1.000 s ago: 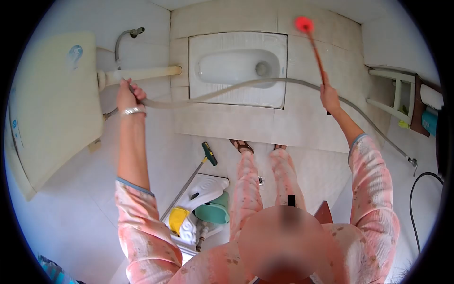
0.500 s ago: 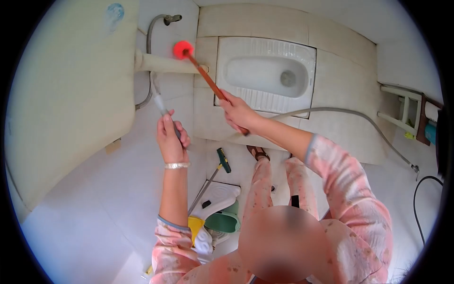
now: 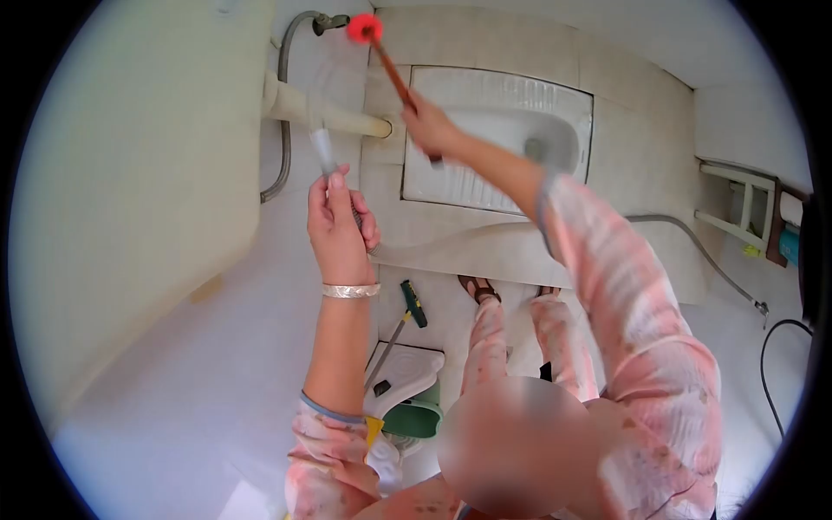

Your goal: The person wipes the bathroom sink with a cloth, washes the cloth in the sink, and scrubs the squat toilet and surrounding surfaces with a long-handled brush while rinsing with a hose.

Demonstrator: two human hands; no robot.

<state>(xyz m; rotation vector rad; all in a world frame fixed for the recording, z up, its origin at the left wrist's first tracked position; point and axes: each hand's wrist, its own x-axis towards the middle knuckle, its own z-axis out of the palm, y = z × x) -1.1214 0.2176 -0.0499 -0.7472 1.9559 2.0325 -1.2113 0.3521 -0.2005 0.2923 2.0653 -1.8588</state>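
Note:
My left hand [image 3: 342,221] is closed around a grey hose with a whitish end [image 3: 322,149] that points away from me, toward the wall pipe. A faint blurred streak of water seems to leave it. My right hand [image 3: 431,128], slightly smeared by motion, grips the brown handle of a toilet brush [image 3: 393,74]. Its round red head is beside the metal wall tap [image 3: 330,23], near the left corner; whether they touch I cannot tell. Below and to the right of the brush lies the white squat toilet [image 3: 498,186], set in the tiled step.
A cream pipe [image 3: 347,119] runs from the left panel [image 3: 156,173] to the step. Near my feet are a green-headed floor brush [image 3: 413,303] and a green bucket [image 3: 416,419]. The grey hose [image 3: 685,227] trails right. A rack [image 3: 737,195] stands at the right wall.
My right hand has moved the brush away from me, from beside the cream pipe up to the tap. My left hand and the hose end have shifted slightly forward and right.

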